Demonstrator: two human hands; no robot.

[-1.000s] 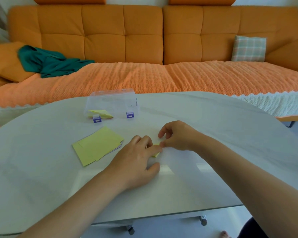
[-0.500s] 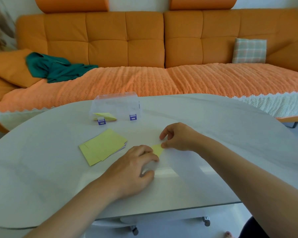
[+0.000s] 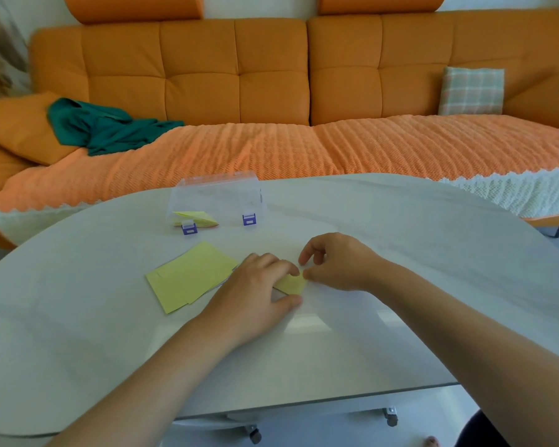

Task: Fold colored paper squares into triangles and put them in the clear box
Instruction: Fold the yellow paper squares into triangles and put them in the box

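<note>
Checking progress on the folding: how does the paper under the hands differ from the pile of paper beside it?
The folded paper is one small piece, creased; the pile is several larger flat squares, slightly fanned. The left hand and right hand touch the folded paper; the pile lies ungripped. Both are yellow and lie on the table.

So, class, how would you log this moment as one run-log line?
step: folding | left hand: presses yellow paper on table | right hand: pinches its corner | clear box: holds folded triangles
</note>
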